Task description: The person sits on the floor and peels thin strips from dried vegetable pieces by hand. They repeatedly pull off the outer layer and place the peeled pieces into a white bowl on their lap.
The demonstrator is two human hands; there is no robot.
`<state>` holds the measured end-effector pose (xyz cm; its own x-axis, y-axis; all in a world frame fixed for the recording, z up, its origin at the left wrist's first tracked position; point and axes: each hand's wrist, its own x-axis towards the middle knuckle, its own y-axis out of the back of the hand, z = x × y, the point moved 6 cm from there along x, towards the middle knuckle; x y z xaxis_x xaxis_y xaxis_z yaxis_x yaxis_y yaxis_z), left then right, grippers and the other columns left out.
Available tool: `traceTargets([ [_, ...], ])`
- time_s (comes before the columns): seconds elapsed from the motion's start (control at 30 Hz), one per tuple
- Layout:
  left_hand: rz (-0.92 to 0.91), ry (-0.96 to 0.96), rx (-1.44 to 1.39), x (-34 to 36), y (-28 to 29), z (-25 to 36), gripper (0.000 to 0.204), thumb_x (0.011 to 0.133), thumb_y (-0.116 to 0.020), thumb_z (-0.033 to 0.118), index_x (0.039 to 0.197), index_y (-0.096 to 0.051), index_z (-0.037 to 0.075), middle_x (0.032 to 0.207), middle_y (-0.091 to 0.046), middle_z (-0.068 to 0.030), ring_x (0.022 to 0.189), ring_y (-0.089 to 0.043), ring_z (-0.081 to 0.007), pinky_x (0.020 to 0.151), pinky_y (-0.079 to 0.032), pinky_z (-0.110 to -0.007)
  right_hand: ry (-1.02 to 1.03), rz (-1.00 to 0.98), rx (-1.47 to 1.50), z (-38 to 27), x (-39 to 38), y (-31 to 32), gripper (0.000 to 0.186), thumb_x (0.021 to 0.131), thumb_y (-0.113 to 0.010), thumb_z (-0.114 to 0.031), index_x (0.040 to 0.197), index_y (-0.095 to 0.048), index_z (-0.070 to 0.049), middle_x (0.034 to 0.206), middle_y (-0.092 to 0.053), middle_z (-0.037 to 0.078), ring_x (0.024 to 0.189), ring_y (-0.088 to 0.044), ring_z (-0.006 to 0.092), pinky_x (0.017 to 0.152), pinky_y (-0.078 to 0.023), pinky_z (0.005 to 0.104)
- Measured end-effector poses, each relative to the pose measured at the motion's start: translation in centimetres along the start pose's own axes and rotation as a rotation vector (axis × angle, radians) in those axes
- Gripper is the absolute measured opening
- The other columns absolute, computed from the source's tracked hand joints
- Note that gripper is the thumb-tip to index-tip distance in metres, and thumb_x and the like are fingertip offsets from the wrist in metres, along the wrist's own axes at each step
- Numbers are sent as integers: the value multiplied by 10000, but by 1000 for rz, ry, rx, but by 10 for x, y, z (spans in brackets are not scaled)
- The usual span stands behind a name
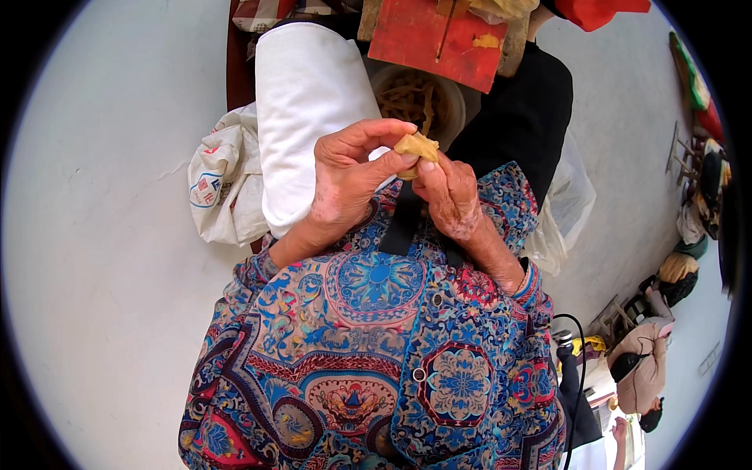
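Note:
A small, soft, yellowish-tan folded piece [417, 146] is held up between my two hands in front of my chest; its exact kind is unclear. My left hand [345, 168] pinches its left side between thumb and forefinger. From the other side, my right hand [453, 192] grips it with thumb and bent fingers. Just beyond the hands stands a pale bucket [459, 110] with tan strips [411, 98] inside. Above the bucket sits a red board [431, 43] bearing a scrap of similar tan material [486, 41].
White cloth [313, 110] covers my left thigh, with a printed white sack [223, 184] beside it. A translucent plastic bag [568, 200] lies by my right leg [525, 102]. Another person in brown clothing [638, 356] is at the far right, near a chair [612, 319].

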<state>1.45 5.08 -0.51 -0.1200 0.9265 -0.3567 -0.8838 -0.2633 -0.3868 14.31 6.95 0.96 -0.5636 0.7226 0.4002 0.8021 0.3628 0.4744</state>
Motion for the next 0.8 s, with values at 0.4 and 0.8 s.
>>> traceTargets([
  [0.4,-63,239,-306,1,-1,-1,261,799,-632,-15,1048,-555,-34,917,-659,-107,839,-625,-143,777,-485,-252,-6,-6,135,4,-4,-7,183,770,-579,76,943,-521,66,696,-471,122,474,-476,231,370,-337,346],
  [0.8,-87,-24,417,11,0,3,218,771,-610,18,981,-578,-32,819,-577,-35,788,-536,-101,760,-443,-238,-14,23,-219,3,3,4,200,785,-651,-120,716,-486,-30,549,-524,80,450,-565,230,394,-437,341],
])
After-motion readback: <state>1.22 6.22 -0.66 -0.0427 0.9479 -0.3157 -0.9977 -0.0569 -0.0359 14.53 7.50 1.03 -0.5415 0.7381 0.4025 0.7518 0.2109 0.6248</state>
